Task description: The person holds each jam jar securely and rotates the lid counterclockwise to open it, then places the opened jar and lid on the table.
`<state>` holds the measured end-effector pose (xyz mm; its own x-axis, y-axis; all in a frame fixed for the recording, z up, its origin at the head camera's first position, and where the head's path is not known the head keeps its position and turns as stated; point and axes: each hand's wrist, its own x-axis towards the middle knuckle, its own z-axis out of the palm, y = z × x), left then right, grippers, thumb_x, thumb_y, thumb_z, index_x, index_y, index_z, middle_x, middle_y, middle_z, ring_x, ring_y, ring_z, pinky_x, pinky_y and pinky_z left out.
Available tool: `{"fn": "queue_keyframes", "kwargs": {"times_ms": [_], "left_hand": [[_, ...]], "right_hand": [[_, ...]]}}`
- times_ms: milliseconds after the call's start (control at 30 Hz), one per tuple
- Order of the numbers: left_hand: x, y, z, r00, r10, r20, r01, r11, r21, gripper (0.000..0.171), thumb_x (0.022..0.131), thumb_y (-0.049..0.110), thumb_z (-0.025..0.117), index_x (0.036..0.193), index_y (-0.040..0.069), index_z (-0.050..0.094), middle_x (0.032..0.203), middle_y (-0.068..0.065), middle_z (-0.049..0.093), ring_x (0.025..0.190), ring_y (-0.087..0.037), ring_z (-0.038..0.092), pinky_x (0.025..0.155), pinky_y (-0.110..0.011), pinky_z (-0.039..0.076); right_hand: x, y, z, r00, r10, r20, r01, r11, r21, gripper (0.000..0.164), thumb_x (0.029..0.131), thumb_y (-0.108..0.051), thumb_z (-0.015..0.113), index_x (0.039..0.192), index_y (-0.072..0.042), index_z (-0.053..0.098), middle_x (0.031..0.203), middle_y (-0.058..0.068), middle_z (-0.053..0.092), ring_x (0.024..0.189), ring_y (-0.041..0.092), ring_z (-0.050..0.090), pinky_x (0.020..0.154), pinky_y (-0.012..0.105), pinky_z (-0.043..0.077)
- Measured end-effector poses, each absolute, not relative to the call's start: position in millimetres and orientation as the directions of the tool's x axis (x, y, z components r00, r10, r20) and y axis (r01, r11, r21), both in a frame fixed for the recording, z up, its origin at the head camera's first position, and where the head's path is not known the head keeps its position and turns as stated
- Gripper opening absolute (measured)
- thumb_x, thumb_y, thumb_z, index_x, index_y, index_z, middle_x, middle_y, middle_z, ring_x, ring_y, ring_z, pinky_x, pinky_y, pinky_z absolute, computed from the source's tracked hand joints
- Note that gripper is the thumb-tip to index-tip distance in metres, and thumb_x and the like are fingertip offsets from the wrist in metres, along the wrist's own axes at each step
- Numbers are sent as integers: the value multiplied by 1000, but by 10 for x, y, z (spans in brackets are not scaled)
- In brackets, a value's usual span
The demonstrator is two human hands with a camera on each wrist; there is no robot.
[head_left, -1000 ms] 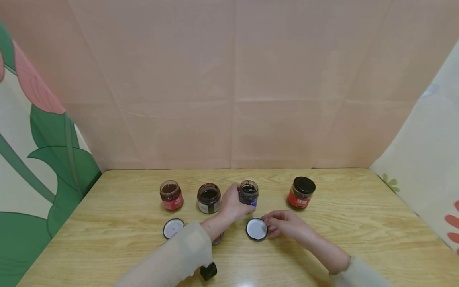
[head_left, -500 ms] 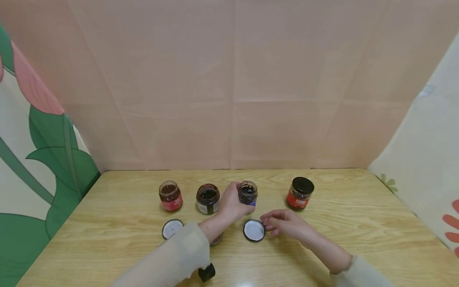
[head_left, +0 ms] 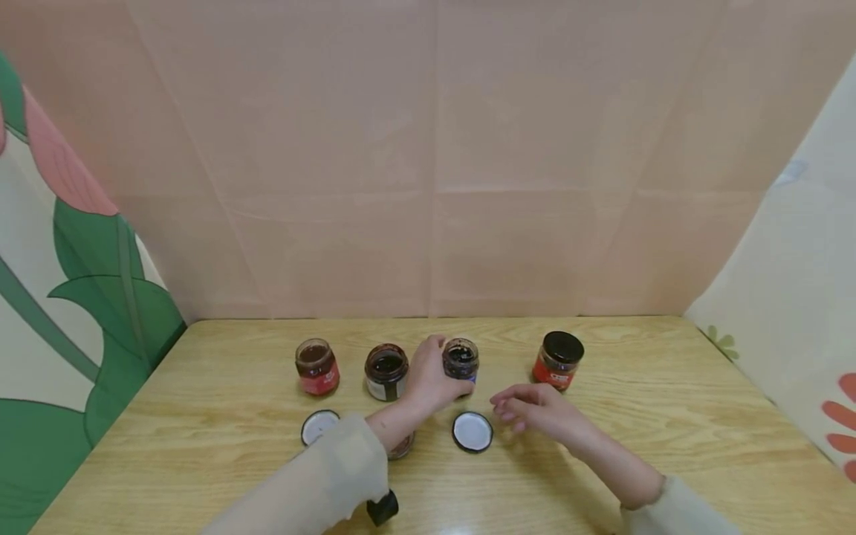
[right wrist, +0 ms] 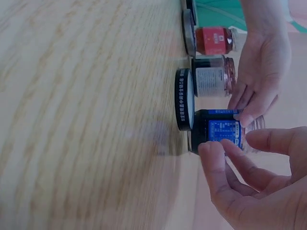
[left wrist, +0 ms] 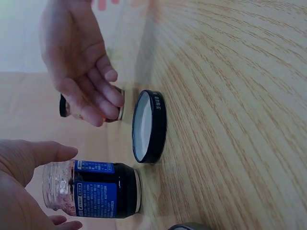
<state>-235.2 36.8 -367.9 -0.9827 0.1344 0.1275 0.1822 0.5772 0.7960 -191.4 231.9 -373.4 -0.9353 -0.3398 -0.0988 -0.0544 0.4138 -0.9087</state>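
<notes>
An uncapped glass jar with a blue label (left wrist: 96, 191) and dark contents stands upright on the table. My left hand (head_left: 426, 377) holds it by the side, the thumb at the front and the fingers behind. In front of the jar lies a black lid (head_left: 472, 432), its white inside facing up. My right hand (head_left: 545, 412) hovers just right of this lid with nothing in it, fingers loosely bent and apart from the rim. In the right wrist view its fingertips overlap the blue-labelled jar.
Left of my left hand stand two open jars, one red-labelled (head_left: 318, 368) and one pale-labelled (head_left: 386, 373). A black-capped jar (head_left: 559, 360) is at the right. Another upturned lid (head_left: 320, 427) and a black object (head_left: 383, 507) lie near my left sleeve, which partly covers a further round item (head_left: 403, 446).
My right fingers have come off the lid's rim and drawn slightly away to the right, leaving the lid flat on the table. My left hand has stayed at the jar.
</notes>
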Motion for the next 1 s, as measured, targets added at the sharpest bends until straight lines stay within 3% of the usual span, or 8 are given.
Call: {"fn": "queue_keyframes", "kwargs": {"times_ms": [200, 333, 633, 833, 1000], "left_hand": [[-2338, 398, -3628, -970, 160, 182, 243, 605, 758, 83, 71, 23, 84, 138, 1, 41, 134, -17, 49, 125, -33, 46, 102, -47, 41], [-2325, 445, -3587, -942, 203, 268, 334, 665, 669, 84, 72, 26, 84, 138, -1, 39, 137, -17, 46, 130, -32, 41, 107, -45, 37], [-2271, 593, -3514, -887, 292, 359, 453, 702, 549, 87, 75, 30, 81, 140, -4, 34, 142, -18, 40, 139, -33, 31, 115, -44, 27], [-2223, 701, -3532, -855, 368, 366, 514, 700, 496, 85, 83, 30, 73, 147, -1, 26, 153, -16, 27, 142, -29, 26, 116, -42, 27], [-2193, 797, -3570, -830, 414, 374, 557, 658, 507, 79, 87, 28, 69, 148, 1, 26, 155, -14, 23, 142, -25, 28, 113, -37, 33]], "right_hand": [[-1943, 2388, -3714, -956, -293, 6, -132, 413, -901, 29, 96, -7, 52, 113, 14, 59, 106, 28, 65, 89, 21, 66, 68, 31, 57], [-1955, 2458, -3643, -961, -260, 99, -207, 429, -879, 26, 96, -6, 52, 111, 13, 61, 105, 29, 65, 85, 12, 67, 66, 29, 57], [-1908, 2590, -3536, -966, -125, 225, -258, 507, -823, 20, 96, -9, 55, 106, 6, 65, 104, 20, 69, 81, 1, 63, 65, 26, 56], [-1889, 2617, -3560, -920, -16, 391, -328, 575, -749, 15, 95, -7, 57, 103, 0, 67, 97, 16, 70, 77, 1, 62, 62, 21, 54], [-1913, 2667, -3541, -893, 71, 445, -323, 590, -740, 16, 95, -6, 55, 103, 0, 68, 98, 16, 69, 79, -2, 61, 59, 19, 52]]}}
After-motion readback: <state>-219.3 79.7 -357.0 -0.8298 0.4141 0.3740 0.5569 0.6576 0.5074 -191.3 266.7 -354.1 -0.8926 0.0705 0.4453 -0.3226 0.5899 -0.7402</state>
